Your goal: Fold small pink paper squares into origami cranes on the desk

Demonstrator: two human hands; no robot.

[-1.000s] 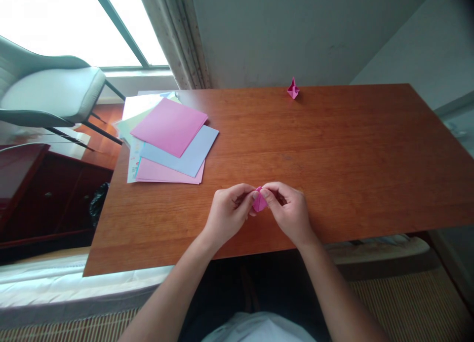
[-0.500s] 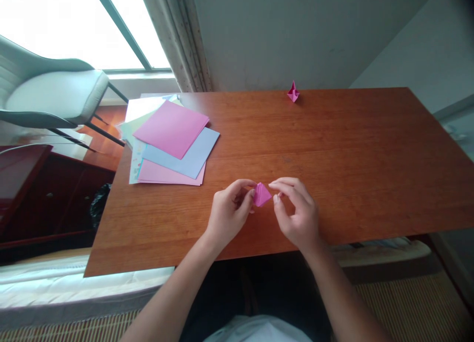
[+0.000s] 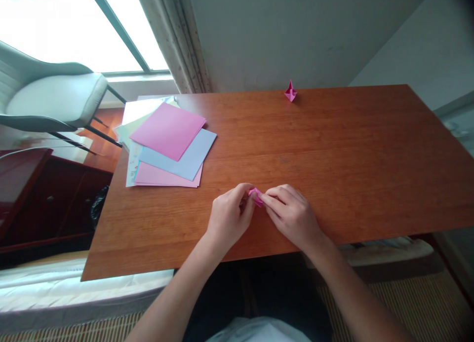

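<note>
A small piece of folded pink paper (image 3: 256, 197) is held over the near part of the wooden table (image 3: 340, 159). My left hand (image 3: 230, 213) pinches it from the left between thumb and fingers. From the right, my right hand (image 3: 291, 214) has its fingertips closed on the paper's other side. The fingers cover much of the paper, so its full shape is hidden. Near the table's far edge stands a pink origami figure (image 3: 291, 92) with a pointed top.
Pink sheets (image 3: 168, 130), a light blue sheet (image 3: 196, 157) and other papers lie stacked on the table's left side. A white chair (image 3: 55, 97) stands beyond the left edge by the window. A curtain (image 3: 177, 41) hangs behind the table.
My right hand has moved left and closed its fingertips on the folded paper; before, it was apart from it with fingers spread. The paper now shows less between the hands.
</note>
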